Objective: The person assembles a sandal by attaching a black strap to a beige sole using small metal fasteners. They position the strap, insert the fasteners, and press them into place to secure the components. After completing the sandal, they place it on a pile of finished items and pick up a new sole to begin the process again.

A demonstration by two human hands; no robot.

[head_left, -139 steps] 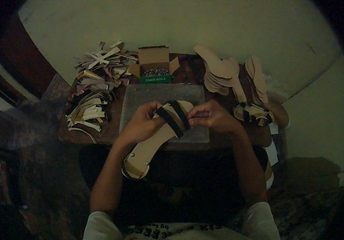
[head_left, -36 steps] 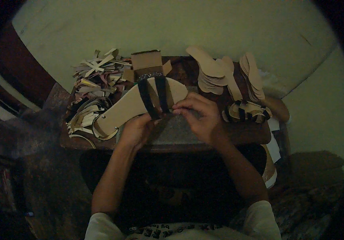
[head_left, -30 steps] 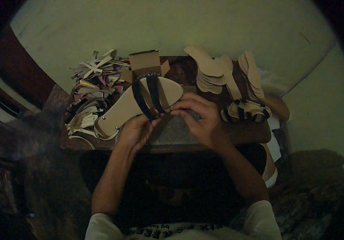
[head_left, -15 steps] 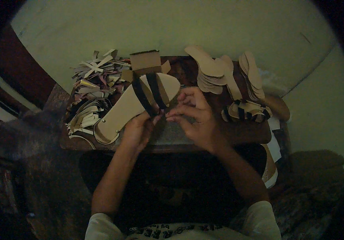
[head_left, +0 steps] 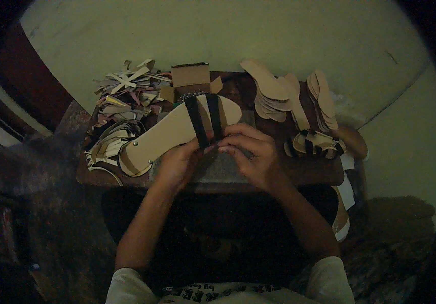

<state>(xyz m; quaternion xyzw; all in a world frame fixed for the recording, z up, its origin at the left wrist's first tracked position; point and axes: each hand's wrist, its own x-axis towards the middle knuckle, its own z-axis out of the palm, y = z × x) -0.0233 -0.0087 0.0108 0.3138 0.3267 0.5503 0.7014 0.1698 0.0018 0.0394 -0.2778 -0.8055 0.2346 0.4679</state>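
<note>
A beige sandal [head_left: 159, 137] with two black straps [head_left: 216, 114] across its front half is held above the work table, toe to the upper right. Metal rivets show on its heel band. My left hand [head_left: 180, 164] is closed around the sandal's near edge, partly hidden by it. At the near ends of the straps, my right hand [head_left: 253, 154] has its fingers pinched together. Whatever is between those fingertips is too small to make out.
The brown table [head_left: 299, 175] bears a heap of cut strips [head_left: 126, 83], banded pieces [head_left: 114, 144], an opened cardboard box [head_left: 191, 76], stacked insoles [head_left: 266, 88], more insoles [head_left: 322, 96] and strapped sandals [head_left: 314, 144]. A pale wall [head_left: 289, 30] stands behind.
The sandal's toe has swung to the right and slightly down. My right hand's fingers, more spread before, have come together near the strap ends.
</note>
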